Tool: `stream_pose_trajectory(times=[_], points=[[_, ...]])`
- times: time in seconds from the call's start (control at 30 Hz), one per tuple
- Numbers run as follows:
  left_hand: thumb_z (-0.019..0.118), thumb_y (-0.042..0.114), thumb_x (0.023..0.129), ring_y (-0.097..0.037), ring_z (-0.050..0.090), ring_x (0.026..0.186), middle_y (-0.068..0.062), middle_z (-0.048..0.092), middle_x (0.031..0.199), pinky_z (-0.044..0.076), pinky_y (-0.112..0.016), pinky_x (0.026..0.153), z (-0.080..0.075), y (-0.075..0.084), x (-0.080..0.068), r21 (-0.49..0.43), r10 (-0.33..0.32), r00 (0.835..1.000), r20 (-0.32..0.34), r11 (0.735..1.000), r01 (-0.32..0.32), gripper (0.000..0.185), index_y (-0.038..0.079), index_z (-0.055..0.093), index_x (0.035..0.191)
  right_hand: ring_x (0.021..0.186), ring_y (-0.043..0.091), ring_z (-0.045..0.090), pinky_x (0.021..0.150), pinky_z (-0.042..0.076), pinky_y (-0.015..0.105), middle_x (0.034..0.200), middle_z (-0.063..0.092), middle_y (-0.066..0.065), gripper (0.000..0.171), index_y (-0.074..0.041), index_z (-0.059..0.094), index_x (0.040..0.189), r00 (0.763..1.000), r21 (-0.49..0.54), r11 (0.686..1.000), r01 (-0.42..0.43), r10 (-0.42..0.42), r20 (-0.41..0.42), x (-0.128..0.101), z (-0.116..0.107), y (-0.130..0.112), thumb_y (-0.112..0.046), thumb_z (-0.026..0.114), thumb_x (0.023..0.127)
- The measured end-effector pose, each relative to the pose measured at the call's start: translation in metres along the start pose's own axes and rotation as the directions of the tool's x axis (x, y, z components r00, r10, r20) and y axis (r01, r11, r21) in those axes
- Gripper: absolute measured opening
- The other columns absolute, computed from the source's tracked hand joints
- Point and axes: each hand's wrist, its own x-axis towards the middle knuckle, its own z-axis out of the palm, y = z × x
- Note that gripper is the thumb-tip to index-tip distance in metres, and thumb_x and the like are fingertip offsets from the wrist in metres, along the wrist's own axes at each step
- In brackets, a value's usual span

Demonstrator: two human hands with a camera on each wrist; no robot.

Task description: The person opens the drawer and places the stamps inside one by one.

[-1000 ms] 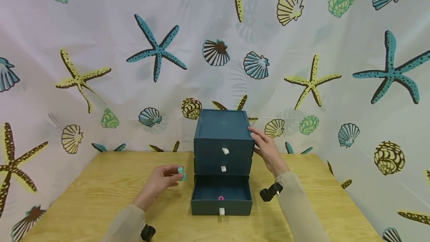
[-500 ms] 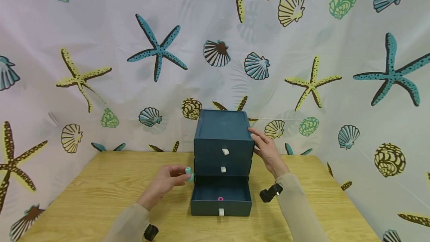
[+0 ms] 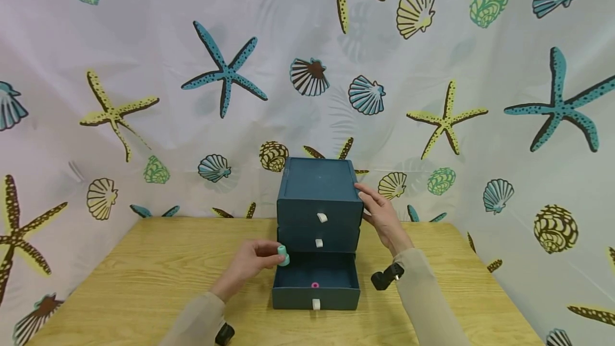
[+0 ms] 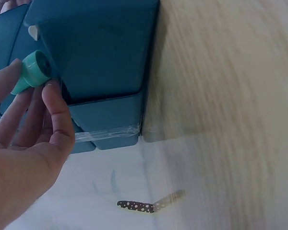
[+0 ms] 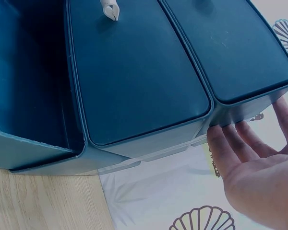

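A small turquoise stepped cylinder (image 3: pixel 282 254) with a hole in its end is pinched in my left hand (image 3: pixel 251 262). That hand is over the left edge of the pulled-out bottom drawer (image 3: pixel 294 299) of a dark blue three-drawer box (image 3: pixel 319 178). In the left wrist view the thumb and fingers hold the turquoise piece (image 4: pixel 36 69) by its sides. Inside the drawer, near its front wall, lies a small pink ring (image 3: pixel 315 285). My right hand (image 3: pixel 383 217) touches the box's upper right side; the right wrist view shows its fingertips (image 5: pixel 215 130) against the wall.
The upper two drawers are closed, each with a white pull tab (image 3: pixel 322 217). A wooden table (image 3: pixel 158 271) carries the box. Behind it hangs a white curtain (image 3: pixel 269 122) printed with shells and starfish. Clear tape (image 4: pixel 105 134) runs along the box's side.
My left hand has moved right with the turquoise cylinder, from beside the box to over the open drawer's left edge. The right hand has stayed on the box.
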Motion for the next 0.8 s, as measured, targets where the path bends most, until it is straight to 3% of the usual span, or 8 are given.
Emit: stream_pose_trajectory(times=[0.2, 0.47, 0.8], points=[[0.076, 0.023, 0.087, -0.016, 0.067, 0.089, -0.008, 0.073, 0.104, 0.058, -0.039, 0.084, 0.009, -0.002, 0.004, 0.011, 0.050, 0.998, 0.028, 0.999, -0.050, 0.034, 0.003, 0.071, 0.114, 0.148, 0.030, 0.028, 0.117, 0.030, 0.051, 0.160, 0.028, 0.004, 0.041, -0.021, 0.050, 0.144, 1.000, -0.005, 1.000, -0.008, 0.008, -0.009, -0.002, 0.001, -0.002, -0.031, 0.049, 0.104], [0.074, 0.013, 0.088, -0.019, 0.069, 0.089, -0.014, 0.073, 0.103, 0.057, -0.048, 0.085, 0.015, -0.004, 0.007, 0.011, 0.102, 0.993, 0.052, 0.995, -0.103, 0.030, -0.003, 0.070, 0.113, 0.148, 0.031, 0.028, 0.117, 0.028, 0.053, 0.160, 0.028, 0.003, 0.041, -0.021, 0.051, 0.144, 1.000, -0.011, 1.000, 0.000, 0.000, -0.010, 0.000, 0.001, 0.001, -0.031, 0.049, 0.104], [0.075, 0.015, 0.087, -0.018, 0.070, 0.090, -0.013, 0.073, 0.105, 0.059, -0.031, 0.078, 0.018, -0.011, 0.016, 0.070, 0.131, 0.989, 0.072, 0.988, -0.136, 0.030, -0.001, 0.072, 0.111, 0.148, 0.031, 0.028, 0.117, 0.028, 0.053, 0.160, 0.028, 0.004, 0.042, -0.021, 0.050, 0.145, 1.000, -0.009, 1.000, 0.006, -0.006, -0.005, -0.002, 0.001, -0.001, -0.031, 0.049, 0.104]])
